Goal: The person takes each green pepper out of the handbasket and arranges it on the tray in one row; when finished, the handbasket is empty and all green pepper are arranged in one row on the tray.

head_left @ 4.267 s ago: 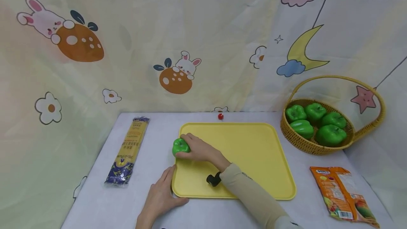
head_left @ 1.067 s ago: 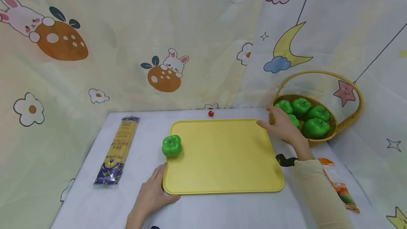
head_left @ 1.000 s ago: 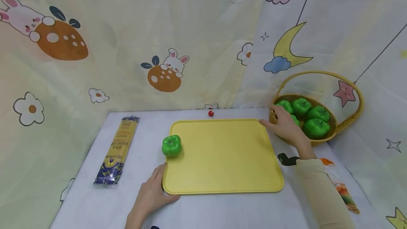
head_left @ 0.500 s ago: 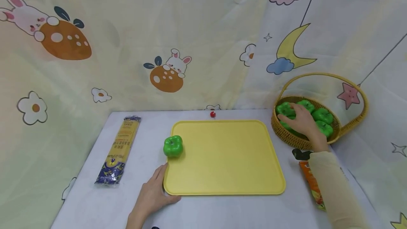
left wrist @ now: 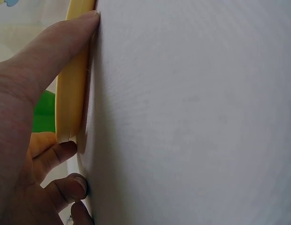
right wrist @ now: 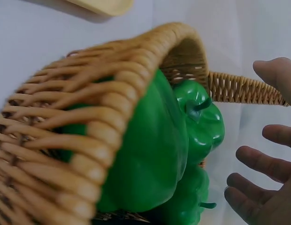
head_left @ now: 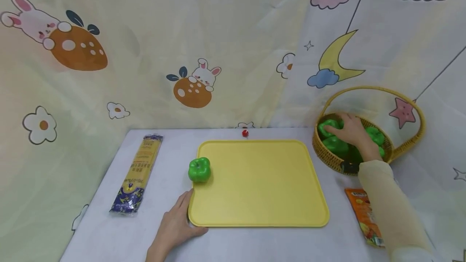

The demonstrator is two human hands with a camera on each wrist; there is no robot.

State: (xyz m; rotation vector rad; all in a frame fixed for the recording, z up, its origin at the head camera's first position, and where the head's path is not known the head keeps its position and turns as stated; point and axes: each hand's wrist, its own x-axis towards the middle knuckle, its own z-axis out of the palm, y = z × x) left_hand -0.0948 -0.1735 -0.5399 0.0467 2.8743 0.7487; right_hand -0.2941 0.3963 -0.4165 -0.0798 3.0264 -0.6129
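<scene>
Peppers [head_left: 335, 145] nr spread R hand [head_left: 354, 132]

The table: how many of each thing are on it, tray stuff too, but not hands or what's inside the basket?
Green bell pepper: 1
Yellow tray: 1
Wicker basket: 1
Packets: 2 (pasta packet, orange packet)
Small red thing, too tiny to name: 1
Total: 6

one tray [head_left: 258, 189], one basket [head_left: 327, 157], two packets [head_left: 138, 173], one small red object [head_left: 245, 133] and at least five green peppers [head_left: 199, 170].
</scene>
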